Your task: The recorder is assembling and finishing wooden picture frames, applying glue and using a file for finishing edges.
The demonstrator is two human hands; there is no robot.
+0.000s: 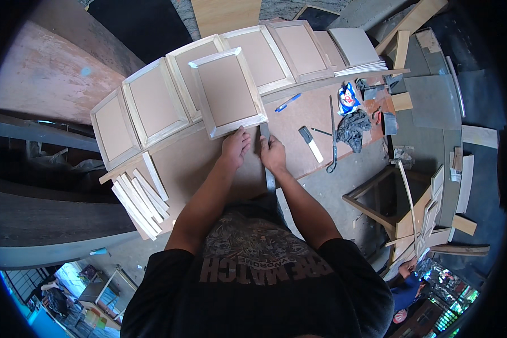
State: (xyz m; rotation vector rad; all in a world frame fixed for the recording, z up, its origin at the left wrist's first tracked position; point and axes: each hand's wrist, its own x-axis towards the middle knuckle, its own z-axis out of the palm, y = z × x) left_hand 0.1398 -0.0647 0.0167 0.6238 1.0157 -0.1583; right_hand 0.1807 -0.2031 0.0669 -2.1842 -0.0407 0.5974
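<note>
A wooden frame with a brown panel lies on the bench, its top part overlapping the row of similar frames behind it. My left hand is at the near edge of this frame, with its fingers curled and their tips by the wood; what they hold, if anything, is hidden. Just right of it, my right hand grips a flat grey metal strip, which looks like a ruler. The strip runs from the frame's near right corner toward my body.
Panelled frames line the back of the bench. Wooden strips lie at left. A blue pen, a marker, a thin dark bar and a black plastic bag lie right. Another person is at lower right.
</note>
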